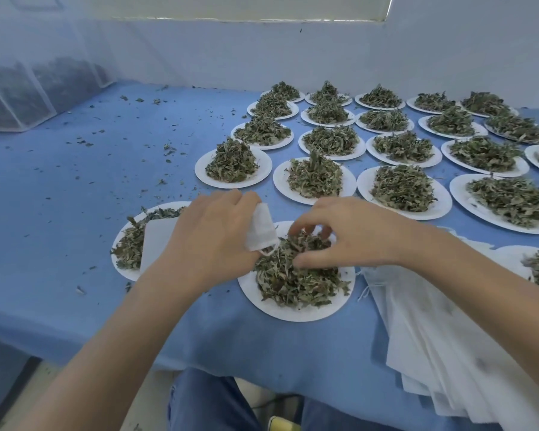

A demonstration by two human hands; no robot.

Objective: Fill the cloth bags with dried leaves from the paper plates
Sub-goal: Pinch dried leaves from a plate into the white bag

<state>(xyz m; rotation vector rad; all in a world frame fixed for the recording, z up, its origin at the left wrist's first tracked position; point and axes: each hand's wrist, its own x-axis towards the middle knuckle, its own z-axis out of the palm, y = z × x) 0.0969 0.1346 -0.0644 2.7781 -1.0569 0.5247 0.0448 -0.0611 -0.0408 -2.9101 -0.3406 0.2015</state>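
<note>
Head view: left hand (209, 234) grips a cloth bag (262, 228) beside the nearest paper plate (296, 309) on the bench, keeping its mouth close while right hand (349, 234) fingers curl into the dried leaves (296, 281), gathering a pinch

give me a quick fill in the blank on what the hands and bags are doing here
1. The left hand holds a small white ____ over the near paper plate.
2. The right hand reaches into the pile of dried ____ on that plate.
3. The stack of empty bags lies on the ____ tablecloth.

Missing words: cloth bag; leaves; blue
</note>
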